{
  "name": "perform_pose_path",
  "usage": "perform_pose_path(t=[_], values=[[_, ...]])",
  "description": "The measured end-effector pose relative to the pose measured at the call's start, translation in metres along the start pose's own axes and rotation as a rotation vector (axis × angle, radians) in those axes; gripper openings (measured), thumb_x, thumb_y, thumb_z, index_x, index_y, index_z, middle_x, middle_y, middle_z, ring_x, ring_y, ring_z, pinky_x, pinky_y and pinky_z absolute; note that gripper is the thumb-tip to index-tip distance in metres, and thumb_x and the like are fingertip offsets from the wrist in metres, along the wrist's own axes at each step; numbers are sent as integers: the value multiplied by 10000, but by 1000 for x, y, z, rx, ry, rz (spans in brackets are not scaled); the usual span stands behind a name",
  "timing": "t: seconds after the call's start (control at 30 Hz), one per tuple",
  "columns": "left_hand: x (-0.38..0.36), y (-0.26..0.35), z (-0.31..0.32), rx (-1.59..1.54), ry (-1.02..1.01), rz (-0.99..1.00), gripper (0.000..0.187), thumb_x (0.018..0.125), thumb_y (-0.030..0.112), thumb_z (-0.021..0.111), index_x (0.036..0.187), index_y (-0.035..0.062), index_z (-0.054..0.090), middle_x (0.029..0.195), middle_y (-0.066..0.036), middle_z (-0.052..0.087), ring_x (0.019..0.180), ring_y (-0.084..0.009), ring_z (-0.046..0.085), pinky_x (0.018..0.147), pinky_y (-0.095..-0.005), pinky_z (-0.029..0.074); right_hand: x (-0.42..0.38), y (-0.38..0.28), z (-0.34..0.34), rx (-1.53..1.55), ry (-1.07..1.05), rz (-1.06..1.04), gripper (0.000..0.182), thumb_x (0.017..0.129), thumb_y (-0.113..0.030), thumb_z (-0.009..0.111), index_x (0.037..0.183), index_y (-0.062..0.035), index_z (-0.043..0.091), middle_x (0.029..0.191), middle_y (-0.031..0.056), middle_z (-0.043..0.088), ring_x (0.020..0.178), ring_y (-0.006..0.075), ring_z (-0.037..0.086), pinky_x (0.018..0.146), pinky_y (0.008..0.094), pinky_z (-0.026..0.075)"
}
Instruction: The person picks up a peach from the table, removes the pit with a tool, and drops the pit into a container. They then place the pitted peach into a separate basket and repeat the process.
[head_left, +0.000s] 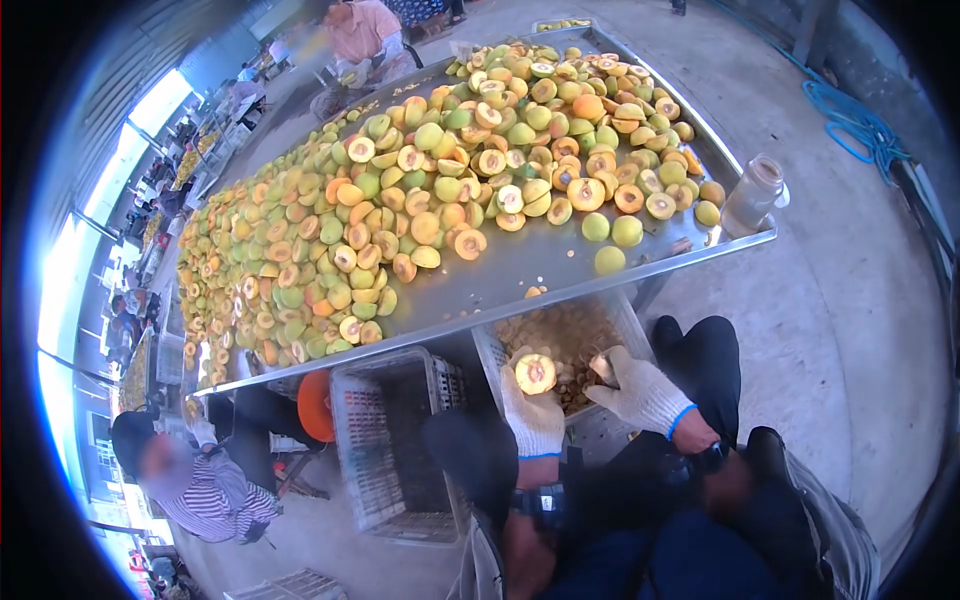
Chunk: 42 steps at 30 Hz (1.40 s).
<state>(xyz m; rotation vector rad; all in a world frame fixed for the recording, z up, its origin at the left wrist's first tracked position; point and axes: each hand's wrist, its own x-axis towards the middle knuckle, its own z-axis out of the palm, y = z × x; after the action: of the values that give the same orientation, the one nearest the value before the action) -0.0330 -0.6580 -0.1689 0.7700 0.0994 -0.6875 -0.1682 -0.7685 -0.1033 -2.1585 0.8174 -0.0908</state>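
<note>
My left hand (535, 412), in a white knit glove with a blue cuff edge, holds a halved yellow fruit (535, 373), its cut face up with the brown centre showing. To its right, my right hand (637, 392), gloved alike, is closed on a small object at its fingertips that I cannot make out. Both hands are over the near part of a white crate (487, 352) with brown pits or scraps in it. Beyond them, a large heap of halved and whole green, yellow and orange fruit (430, 190) lies on a metal table (480, 295).
A clear plastic bottle (752, 195) stands at the table's right corner. An empty-looking crate (395, 450) and an orange container (316, 405) are at the left below the table. A co-worker in stripes (215, 495) sits at the left, another (365, 40) across the table. A blue hose (850, 120) lies right.
</note>
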Motion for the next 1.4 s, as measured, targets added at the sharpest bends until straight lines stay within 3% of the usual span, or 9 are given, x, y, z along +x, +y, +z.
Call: perform_pose_path(t=[0.1,0.17,0.2,0.27,0.43,0.5,0.7,1.1,1.4], values=[[5,2,-4,-70,31,-58,489,1065,453,476,1289,31,580,1106,-180,668,926,-287,651,849,-421,539,-10,-4,-10,9,-16,-32,380,912,-263,752,1122,-15,556,842,225,667,849,465,687,740,546,530],[5,4,1,-89,45,-100,491,1059,457,475,1274,30,588,1100,-179,664,924,-285,646,845,-421,541,-7,-5,-18,-8,-35,-468,365,930,-275,725,1182,-53,583,864,219,674,886,455,681,770,526,539],[4,3,4,-56,93,-133,492,1054,453,471,1257,22,595,1096,-181,661,933,-285,641,848,-421,543,-4,-7,-24,-2,-39,-469,365,930,-275,725,1182,-53,583,864,219,674,886,455,681,770,526,539],[1,4,10,-10,112,-146,484,1040,448,480,1216,17,614,1071,-172,662,960,-288,634,876,-425,543,-2,-27,-40,-177,-281,-306,382,961,-270,684,1274,-71,595,1037,227,687,1010,436,656,852,502,532],[19,-15,6,-94,43,-90,474,1022,448,500,1223,34,613,1080,-177,670,996,-305,639,927,-452,537,18,-1,1,71,35,-294,380,969,-383,658,1155,-54,626,939,280,692,902,455,681,787,533,528],[10,-7,19,-94,95,-187,472,1013,436,506,1214,23,617,1078,-187,673,988,-314,646,918,-461,543,11,-12,4,121,-73,14,381,966,-364,668,1143,-32,609,964,288,691,932,488,668,789,550,512],[17,-13,20,-108,126,-216,404,997,346,530,1209,13,616,1031,-163,661,861,-306,666,832,-431,565,15,-4,23,17,-3,-17,444,984,-437,621,1039,4,637,843,287,692,806,480,688,732,561,529],[3,-6,26,38,165,-83,473,1095,443,454,1194,3,596,1086,-161,659,915,-289,672,832,-452,580,12,-25,32,157,-135,78,557,1035,-386,551,1426,5,486,850,321,685,783,514,675,705,580,522],[0,13,39,160,85,33,457,1089,409,468,1090,-14,641,990,-150,675,844,-262,679,753,-411,594,15,-40,27,115,-102,12,575,1040,-402,532,1435,13,475,841,328,677,761,511,674,696,587,516]])
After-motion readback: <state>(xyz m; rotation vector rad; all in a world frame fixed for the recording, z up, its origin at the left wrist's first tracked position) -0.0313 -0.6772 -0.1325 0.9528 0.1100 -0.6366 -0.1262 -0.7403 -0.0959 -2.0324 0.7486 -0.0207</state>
